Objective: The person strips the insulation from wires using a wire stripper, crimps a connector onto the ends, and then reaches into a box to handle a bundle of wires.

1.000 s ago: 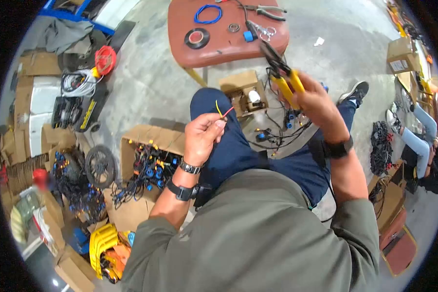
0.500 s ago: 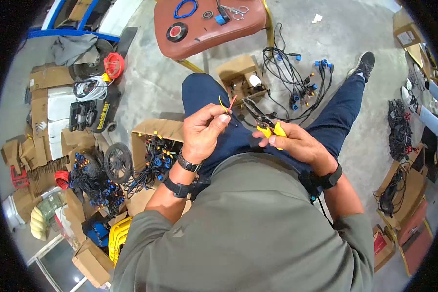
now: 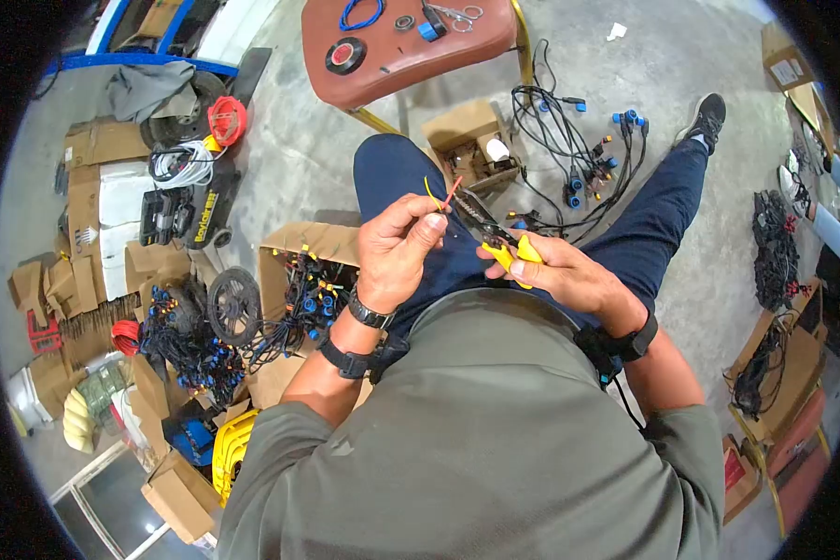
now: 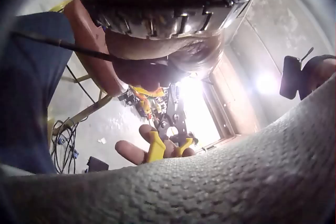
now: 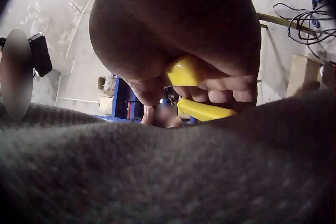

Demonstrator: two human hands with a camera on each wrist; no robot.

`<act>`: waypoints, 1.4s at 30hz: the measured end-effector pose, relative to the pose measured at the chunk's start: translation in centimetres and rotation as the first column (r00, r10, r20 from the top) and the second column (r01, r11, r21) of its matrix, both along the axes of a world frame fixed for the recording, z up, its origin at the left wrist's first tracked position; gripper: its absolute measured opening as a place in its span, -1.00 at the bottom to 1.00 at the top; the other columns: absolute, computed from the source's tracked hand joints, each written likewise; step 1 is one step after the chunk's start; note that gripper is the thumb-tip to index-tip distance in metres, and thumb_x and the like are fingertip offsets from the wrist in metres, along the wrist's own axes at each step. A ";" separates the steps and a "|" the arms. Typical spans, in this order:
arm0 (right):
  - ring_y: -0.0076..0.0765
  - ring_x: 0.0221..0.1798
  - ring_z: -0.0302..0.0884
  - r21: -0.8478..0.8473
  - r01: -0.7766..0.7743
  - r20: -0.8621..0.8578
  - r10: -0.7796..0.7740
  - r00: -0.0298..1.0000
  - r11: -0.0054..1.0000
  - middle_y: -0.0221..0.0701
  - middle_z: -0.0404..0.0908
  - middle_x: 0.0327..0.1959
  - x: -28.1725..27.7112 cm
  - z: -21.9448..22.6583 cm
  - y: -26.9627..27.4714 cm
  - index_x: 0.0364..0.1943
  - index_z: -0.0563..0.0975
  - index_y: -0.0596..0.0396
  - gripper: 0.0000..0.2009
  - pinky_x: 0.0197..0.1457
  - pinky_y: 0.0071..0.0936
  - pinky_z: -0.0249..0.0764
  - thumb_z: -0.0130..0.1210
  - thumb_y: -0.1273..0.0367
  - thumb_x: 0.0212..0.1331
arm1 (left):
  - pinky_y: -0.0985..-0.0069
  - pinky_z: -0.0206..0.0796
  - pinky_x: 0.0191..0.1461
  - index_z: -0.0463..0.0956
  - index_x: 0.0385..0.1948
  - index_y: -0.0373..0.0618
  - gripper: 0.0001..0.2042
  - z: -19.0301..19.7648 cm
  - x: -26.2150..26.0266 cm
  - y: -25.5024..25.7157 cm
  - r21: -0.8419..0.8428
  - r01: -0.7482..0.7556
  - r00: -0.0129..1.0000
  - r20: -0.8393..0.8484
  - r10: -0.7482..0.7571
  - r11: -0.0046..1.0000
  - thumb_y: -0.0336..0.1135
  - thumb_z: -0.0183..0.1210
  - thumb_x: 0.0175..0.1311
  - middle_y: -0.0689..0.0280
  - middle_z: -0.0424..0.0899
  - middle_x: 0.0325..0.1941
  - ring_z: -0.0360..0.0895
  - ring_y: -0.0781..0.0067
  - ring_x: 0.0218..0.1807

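Observation:
Between thumb and index finger my left hand (image 3: 398, 250) pinches thin wires, a yellow wire (image 3: 431, 191) and a red wire (image 3: 454, 191) sticking up from the fingertips. My right hand (image 3: 569, 273) grips the yellow handles (image 3: 515, 254) of a pair of pliers, whose dark jaws point up and left, right beside the wires. In the left wrist view the pliers (image 4: 169, 124) show with their handles spread. The right wrist view shows the right hand (image 5: 178, 35) around the yellow handle (image 5: 205, 109); the plier tips are hidden there.
A brown-red chair seat (image 3: 411, 56) holds black tape (image 3: 345, 56), a blue wire coil and scissors. An open cardboard box (image 3: 471, 140) stands below it, with black cables (image 3: 569, 159) on the floor to its right. Another box (image 3: 313, 247) of connectors lies left of my legs.
The right hand has come down and left with the pliers, from beside the chair to the wires. The left hand still pinches the wires. The plier jaws look closer together than half a second ago.

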State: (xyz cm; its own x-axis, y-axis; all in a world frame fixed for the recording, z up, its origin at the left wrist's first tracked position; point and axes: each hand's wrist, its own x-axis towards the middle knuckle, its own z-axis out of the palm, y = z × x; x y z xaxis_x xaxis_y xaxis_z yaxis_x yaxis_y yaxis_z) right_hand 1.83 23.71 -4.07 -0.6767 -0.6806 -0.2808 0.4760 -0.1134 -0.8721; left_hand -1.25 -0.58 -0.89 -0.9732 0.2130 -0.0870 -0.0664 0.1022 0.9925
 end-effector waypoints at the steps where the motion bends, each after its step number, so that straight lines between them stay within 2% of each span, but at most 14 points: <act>1: -0.50 0.09 0.48 0.005 0.000 -0.002 0.000 1.000 1.000 -0.39 0.56 0.03 0.1 0.0 -0.1 0.29 0.33 0.24 -0.52 0.21 -0.49 0.34 -0.01 0.22 0.40 | 0.62 0.36 -0.30 0.56 -0.17 -0.31 -0.85 -0.1 0.1 0.0 0.005 0.005 1.000 0.010 -0.005 1.000 -0.40 0.14 0.39 0.34 0.56 -0.37 0.48 0.58 -0.38; 6: -0.52 0.07 0.44 0.062 -0.017 -0.063 0.021 0.998 0.998 -0.39 0.56 0.01 0.1 0.2 -0.7 0.32 0.29 0.24 -0.49 0.22 -0.52 0.31 -0.01 0.21 0.41 | 0.63 0.33 -0.34 0.56 -0.18 -0.30 -0.86 -0.5 0.2 -0.4 0.008 0.018 1.000 0.012 -0.018 1.000 -0.40 0.15 0.38 0.36 0.56 -0.39 0.47 0.60 -0.40; 12: -0.53 0.05 0.43 0.081 0.026 -0.028 -0.024 0.999 0.996 -0.40 0.56 -0.02 0.4 0.6 -1.1 0.35 0.25 0.25 -0.45 0.19 -0.51 0.33 -0.01 0.20 0.41 | 0.65 0.32 -0.36 0.56 -0.17 -0.25 -0.88 -0.7 0.5 -1.0 0.025 -0.042 0.998 0.041 0.041 0.999 -0.41 0.18 0.36 0.38 0.58 -0.40 0.47 0.62 -0.43; 15: -0.45 0.04 0.45 0.155 0.010 -0.164 0.016 0.986 0.988 -0.32 0.57 -0.01 0.1 1.0 -1.1 0.36 0.22 0.26 -0.46 0.19 -0.47 0.33 -0.02 0.25 0.41 | 0.66 0.33 -0.37 0.56 -0.20 -0.23 -0.89 -0.5 0.6 -1.1 0.024 -0.070 0.996 0.057 0.069 0.997 -0.41 0.20 0.35 0.38 0.59 -0.41 0.48 0.62 -0.44; 19: -0.25 0.18 0.45 0.195 0.076 -0.239 -0.027 0.971 0.978 -0.12 0.51 0.13 0.5 2.0 -1.6 0.36 0.21 0.28 -0.47 0.28 -0.38 0.30 -0.01 0.31 0.39 | 0.65 0.35 -0.36 0.55 -0.25 -0.23 -0.87 -0.1 0.8 -1.1 0.027 -0.089 0.994 0.074 0.086 0.996 -0.38 0.24 0.32 0.38 0.59 -0.41 0.50 0.62 -0.43; 21: -0.14 0.26 0.42 0.170 0.155 -0.354 -0.086 0.931 0.973 -0.03 0.46 0.20 1.0 1.3 -2.0 0.35 0.21 0.29 -0.47 0.33 -0.34 0.28 0.01 0.33 0.38 | 0.64 0.36 -0.35 0.54 -0.27 -0.23 -0.84 -0.1 1.4 -1.7 -0.040 -0.038 0.999 0.030 0.039 0.998 -0.35 0.26 0.30 0.37 0.60 -0.42 0.50 0.61 -0.43; 22: -0.03 0.35 0.36 0.206 0.160 -0.413 -0.063 0.908 0.965 0.02 0.40 0.26 0.8 1.3 -2.2 0.35 0.21 0.29 -0.48 0.38 -0.31 0.25 0.00 0.37 0.36 | 0.64 0.36 -0.35 0.54 -0.28 -0.24 -0.83 -0.3 0.7 -1.9 -0.068 -0.008 1.000 -0.014 0.007 0.998 -0.33 0.27 0.29 0.36 0.60 -0.42 0.50 0.60 -0.43; 23: 0.08 0.30 0.38 0.271 0.211 -0.559 -0.025 0.829 0.939 0.05 0.41 0.23 1.0 1.6 -2.0 0.34 0.22 0.27 -0.47 0.35 -0.26 0.28 0.04 0.40 0.33 | 0.63 0.36 -0.36 0.53 -0.28 -0.25 -0.80 -0.4 0.7 -2.0 -0.031 -0.005 1.000 -0.024 0.004 1.000 -0.30 0.29 0.27 0.36 0.60 -0.43 0.50 0.59 -0.42; 26: 0.18 0.22 0.39 0.317 0.292 -0.655 -0.014 0.755 0.902 0.05 0.42 0.19 1.5 2.0 -2.5 0.32 0.25 0.26 -0.41 0.30 -0.14 0.31 0.16 0.43 0.20 | 0.62 0.34 -0.37 0.54 -0.28 -0.22 -0.81 0.1 1.1 -2.5 0.042 0.017 1.000 0.003 -0.017 0.999 -0.30 0.30 0.26 0.31 0.60 -0.41 0.48 0.58 -0.43; 30: 0.15 0.24 0.37 0.394 0.331 -0.728 0.072 0.682 0.857 0.01 0.40 0.23 1.4 2.4 -2.9 0.32 0.26 0.24 -0.37 0.31 -0.11 0.29 0.18 0.47 0.12 | 0.60 0.34 -0.37 0.55 -0.27 -0.22 -0.81 -0.6 1.4 -3.4 0.088 0.111 0.992 -0.074 -0.105 0.990 -0.31 0.31 0.24 0.25 0.60 -0.34 0.49 0.55 -0.40; 33: 0.13 0.26 0.36 0.424 0.376 -0.769 0.109 0.630 0.824 -0.05 0.38 0.27 1.6 2.8 -3.2 0.33 0.26 0.19 -0.32 0.31 -0.08 0.29 0.23 0.48 0.05 | 0.57 0.35 -0.32 0.57 -0.26 -0.25 -0.78 -0.3 1.8 -3.3 0.223 0.067 0.998 -0.034 -0.061 0.973 -0.34 0.35 0.17 0.20 0.62 -0.31 0.51 0.48 -0.36; 36: 0.10 0.25 0.37 0.447 0.437 -0.809 0.144 0.570 0.780 -0.07 0.38 0.27 1.8 2.5 -3.5 0.33 0.26 0.16 -0.28 0.29 -0.08 0.30 0.28 0.50 -0.02 | 0.53 0.36 -0.28 0.57 -0.28 -0.26 -0.80 -0.5 1.9 -3.9 0.225 0.115 0.993 -0.044 -0.108 0.968 -0.39 0.36 0.15 0.17 0.63 -0.30 0.52 0.45 -0.33; 39: 0.08 0.24 0.39 0.415 0.459 -0.840 0.137 0.525 0.785 -0.08 0.39 0.27 1.7 2.5 -3.6 0.32 0.27 0.16 -0.25 0.27 -0.10 0.32 0.30 0.52 -0.08 | 0.51 0.37 -0.25 0.58 -0.29 -0.27 -0.81 0.1 1.7 -4.1 0.226 0.170 0.984 -0.083 -0.155 0.959 -0.41 0.35 0.13 0.16 0.63 -0.29 0.52 0.44 -0.31; 42: 0.07 0.21 0.40 0.418 0.465 -0.854 0.162 0.495 0.780 -0.08 0.40 0.26 1.3 2.6 -3.6 0.31 0.28 0.15 -0.23 0.26 -0.10 0.33 0.31 0.53 -0.13 | 0.60 0.33 -0.21 0.59 -0.32 -0.29 -0.85 0.0 1.6 -4.5 0.265 0.155 0.988 -0.050 -0.147 0.952 -0.49 0.35 0.12 0.22 0.62 -0.29 0.51 0.50 -0.28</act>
